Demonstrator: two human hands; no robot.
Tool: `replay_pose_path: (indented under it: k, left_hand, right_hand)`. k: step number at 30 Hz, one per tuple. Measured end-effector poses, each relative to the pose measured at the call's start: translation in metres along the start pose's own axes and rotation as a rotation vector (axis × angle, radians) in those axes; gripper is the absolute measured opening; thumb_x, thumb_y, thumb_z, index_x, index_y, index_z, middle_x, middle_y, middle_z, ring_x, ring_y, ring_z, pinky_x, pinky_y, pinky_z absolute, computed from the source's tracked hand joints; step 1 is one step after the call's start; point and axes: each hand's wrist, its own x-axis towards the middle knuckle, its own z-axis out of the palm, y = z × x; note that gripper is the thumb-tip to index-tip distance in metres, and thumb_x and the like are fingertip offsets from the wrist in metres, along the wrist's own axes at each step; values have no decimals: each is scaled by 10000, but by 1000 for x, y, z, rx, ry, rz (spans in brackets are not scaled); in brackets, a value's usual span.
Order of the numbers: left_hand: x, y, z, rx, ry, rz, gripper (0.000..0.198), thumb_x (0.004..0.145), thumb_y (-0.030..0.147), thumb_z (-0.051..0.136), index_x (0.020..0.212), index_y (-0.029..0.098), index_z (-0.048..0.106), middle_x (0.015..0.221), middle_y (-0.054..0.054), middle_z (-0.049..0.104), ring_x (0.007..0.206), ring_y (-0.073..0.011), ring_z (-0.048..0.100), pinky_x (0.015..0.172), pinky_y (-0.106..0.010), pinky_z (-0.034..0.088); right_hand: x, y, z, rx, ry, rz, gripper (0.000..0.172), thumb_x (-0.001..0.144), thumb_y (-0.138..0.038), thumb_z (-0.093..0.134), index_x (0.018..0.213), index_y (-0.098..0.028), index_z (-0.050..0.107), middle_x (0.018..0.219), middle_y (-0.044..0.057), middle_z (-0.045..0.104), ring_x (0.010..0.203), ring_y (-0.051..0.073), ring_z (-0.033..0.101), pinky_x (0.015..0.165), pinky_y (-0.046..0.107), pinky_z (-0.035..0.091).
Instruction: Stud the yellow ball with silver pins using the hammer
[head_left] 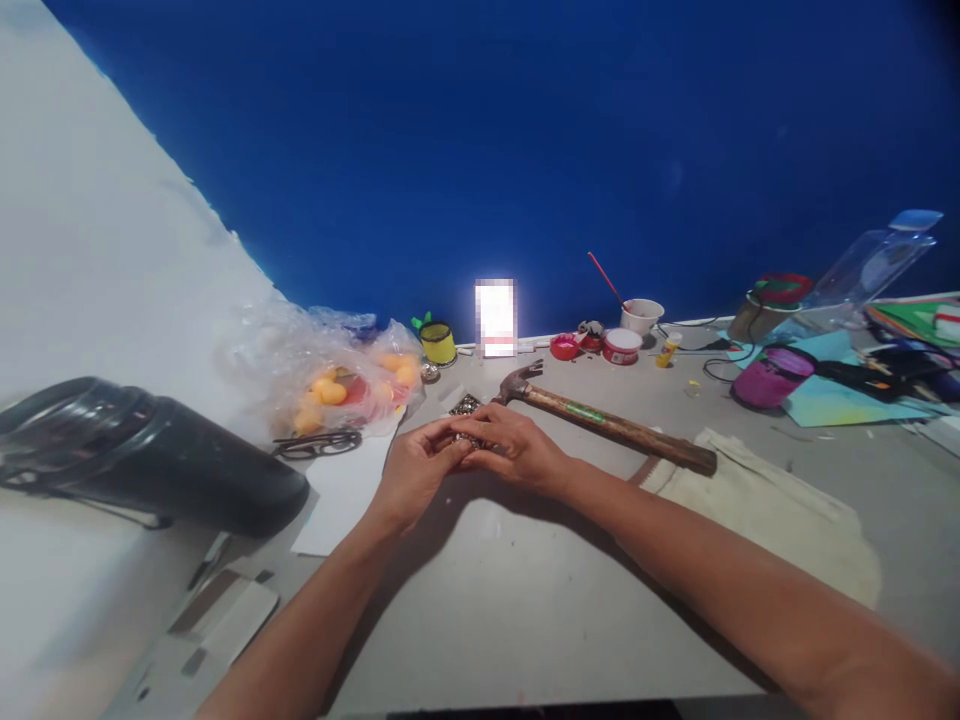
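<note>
"Hands at centre frame?"

"Yes. Left hand (415, 472) and right hand (517, 447) fingertip to fingertip, both pinched narrow on a small glittery piece (466, 405), mostly hidden by both hands, low over the table (480, 600)."

"Edges nearby?"

"Hammer (604, 420) just right of the right hand, head close to the glittery piece, handle slanting down to the right and ending over the edge of a cloth (772, 505). White paper (341, 490) close beside the left wrist; touching or not, cannot tell. Plastic bag (300, 350) with yellow balls (332, 390) above that, left of centre. Black cylinder (150, 455) lying on its side at far left."

"Open room?"

"Bare tabletop in the lower middle, between the two forearms and down toward the bottom edge. Crowded along the upper right: white cup (641, 316), purple pot (769, 378), clear bottle (870, 265), all near the blue wall (525, 120)."
</note>
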Motion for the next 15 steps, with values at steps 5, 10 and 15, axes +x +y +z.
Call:
replay_pose_path:
  k: [5,10,15]
  left_hand:
    - [-1,0,-4,33,-15,0,480,698,363,870,1124,153,805,1079,-97,811,908,-245,760,845,-367,634]
    - [3,-3,-4,-69,-2,-4,537,660,363,910,1142,156,796,1105,-111,804,914,-229,751,828,-340,626]
    - [6,-6,-1,-209,-65,-13,430,759,467,852,1068,170,824,1106,-117,801,854,-182,730,772,-286,613]
  right_hand:
    - [-5,3,9,18,47,-74,467,960,-285,707,1422,-286,637,1251,108,677,1156,224,656,1014,395,542]
    - [-1,1,5,20,63,-20,432,956,-270,709,1385,-295,666,1209,93,692,1140,225,653,1007,410,541]
    - [3,-4,-3,12,49,56,512,879,-198,776,1367,-324,684,1148,60,709,1074,226,655,966,403,541]
